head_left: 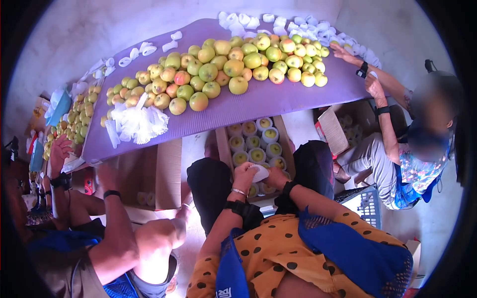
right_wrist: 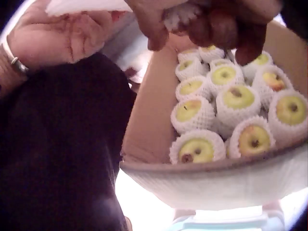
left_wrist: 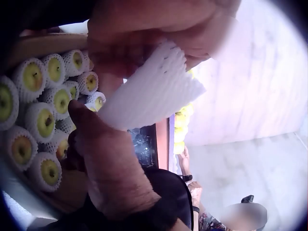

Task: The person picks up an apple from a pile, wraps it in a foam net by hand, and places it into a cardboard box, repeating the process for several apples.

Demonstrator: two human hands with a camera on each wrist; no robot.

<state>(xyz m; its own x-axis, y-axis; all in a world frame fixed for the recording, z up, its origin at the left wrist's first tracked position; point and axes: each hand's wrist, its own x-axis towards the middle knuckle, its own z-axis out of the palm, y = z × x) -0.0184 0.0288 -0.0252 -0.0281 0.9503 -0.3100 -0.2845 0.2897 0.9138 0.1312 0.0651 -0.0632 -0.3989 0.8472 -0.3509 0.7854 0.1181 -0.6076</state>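
Note:
A white foam net (head_left: 259, 173) (left_wrist: 151, 91) is between the two hands, above a box of apples. My left hand (head_left: 243, 176) (left_wrist: 159, 24), with a bracelet at its wrist, grips one side of it. At the other side is my right hand (head_left: 277, 179) (left_wrist: 113, 161); in the right wrist view the curled fingers of the right hand (right_wrist: 207, 24) hold white foam. That view shows the left hand (right_wrist: 62, 36) partly, with its palm visible. Below, apples in foam nets (head_left: 257, 155) (left_wrist: 41, 122) (right_wrist: 238, 98) stand in rows in the cardboard box (head_left: 223, 144) (right_wrist: 149, 110).
Beyond the box is a purple table (head_left: 278, 102) with a heap of bare apples (head_left: 208, 72). Foam nets (head_left: 139, 121) lie on its near edge, more along its back. People sit on both sides, by other boxes (head_left: 169, 174). A crate (head_left: 365, 206) stands at the right.

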